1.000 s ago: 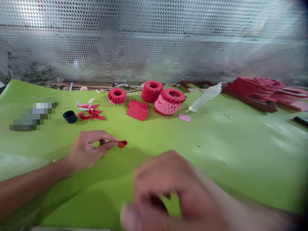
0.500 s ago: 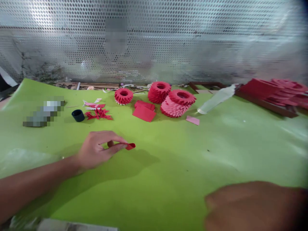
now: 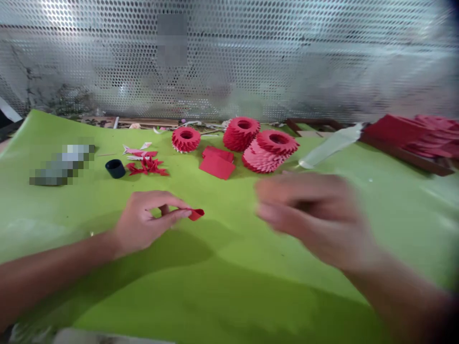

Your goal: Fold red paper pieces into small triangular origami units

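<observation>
Thumb and fingertips of my left hand pinch a small folded red paper strip, its looped end pointing right. Over the right half of the table hovers my right hand, smeared by motion. Its fingers look curled, but whether anything is between them cannot be made out. Beyond the hands lie red paper rectangles. Behind them are rings of folded paper: a small red ring, a red stack and a pink-and-red stack.
A dark cup-like ring stands beside red folded paper pieces at left. A translucent tube or bottle lies near a brown tray with red paper. Behind the green table cover rises a perforated metal wall.
My right hand has come from the lower right corner up and leftward over the table, now covering the small pink paper piece. My left hand keeps its pinch almost in place.
</observation>
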Available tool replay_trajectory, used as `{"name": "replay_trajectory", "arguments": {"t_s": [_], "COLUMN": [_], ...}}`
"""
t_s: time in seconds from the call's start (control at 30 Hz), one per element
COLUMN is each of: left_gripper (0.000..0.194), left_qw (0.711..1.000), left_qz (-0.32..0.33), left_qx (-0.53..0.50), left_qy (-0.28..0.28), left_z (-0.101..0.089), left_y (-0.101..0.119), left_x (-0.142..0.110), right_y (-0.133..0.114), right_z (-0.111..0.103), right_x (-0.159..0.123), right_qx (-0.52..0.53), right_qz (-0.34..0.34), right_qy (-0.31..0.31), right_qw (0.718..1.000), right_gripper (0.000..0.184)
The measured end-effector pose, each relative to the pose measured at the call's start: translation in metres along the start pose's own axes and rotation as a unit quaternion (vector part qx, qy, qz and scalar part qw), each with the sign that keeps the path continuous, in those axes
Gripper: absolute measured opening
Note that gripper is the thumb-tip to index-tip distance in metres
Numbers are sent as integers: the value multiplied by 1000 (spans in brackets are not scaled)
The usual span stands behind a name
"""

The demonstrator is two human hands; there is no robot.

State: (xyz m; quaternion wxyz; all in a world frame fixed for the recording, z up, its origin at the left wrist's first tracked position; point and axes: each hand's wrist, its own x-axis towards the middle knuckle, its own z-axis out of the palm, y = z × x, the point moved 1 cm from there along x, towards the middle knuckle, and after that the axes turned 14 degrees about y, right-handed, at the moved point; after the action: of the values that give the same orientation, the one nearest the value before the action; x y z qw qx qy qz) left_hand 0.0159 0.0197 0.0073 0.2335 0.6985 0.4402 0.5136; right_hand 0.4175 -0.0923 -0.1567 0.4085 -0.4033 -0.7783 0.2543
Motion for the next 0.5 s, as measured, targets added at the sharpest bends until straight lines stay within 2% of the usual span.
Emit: {"name": "replay_trajectory", "arguments": {"t_s": [0.1, 0.13, 0.17, 0.2, 0.23, 0.3, 0.4, 0.5], "left_gripper": [9, 9, 9, 10, 10, 12, 12, 9], "left_qw": [999, 998, 998, 998, 997, 997, 997, 997], "left_qz": [-42, -52, -61, -66, -70, -75, -76, -70], "left_qx": [-5, -9, -13, -16, -18, -18, -14, -21], "left_qy": [14, 16, 16, 15, 13, 7, -3, -19], "left_z": [1, 1, 1, 2, 3, 4, 7, 9], "left_y": [0, 0, -1, -1, -2, -4, -5, -4], "left_x": [0, 1, 1, 1, 1, 2, 2, 2], "right_y": [-60, -83, -103, -118, -128, -133, -124, -117], "right_z": [33, 40, 46, 50, 53, 55, 54, 51], "right_x": [169, 213, 244, 262, 269, 261, 240, 237], "right_qx": [7, 14, 31, 49, 60, 75, 84, 90], "right_qz": [42, 48, 45, 44, 46, 37, 25, 16], "right_qy": [-51, -43, -45, -37, -32, -11, 10, 16], "right_qw": [998, 998, 998, 997, 997, 996, 996, 996], "right_gripper": [32, 35, 35, 32, 29, 26, 18, 11]}}
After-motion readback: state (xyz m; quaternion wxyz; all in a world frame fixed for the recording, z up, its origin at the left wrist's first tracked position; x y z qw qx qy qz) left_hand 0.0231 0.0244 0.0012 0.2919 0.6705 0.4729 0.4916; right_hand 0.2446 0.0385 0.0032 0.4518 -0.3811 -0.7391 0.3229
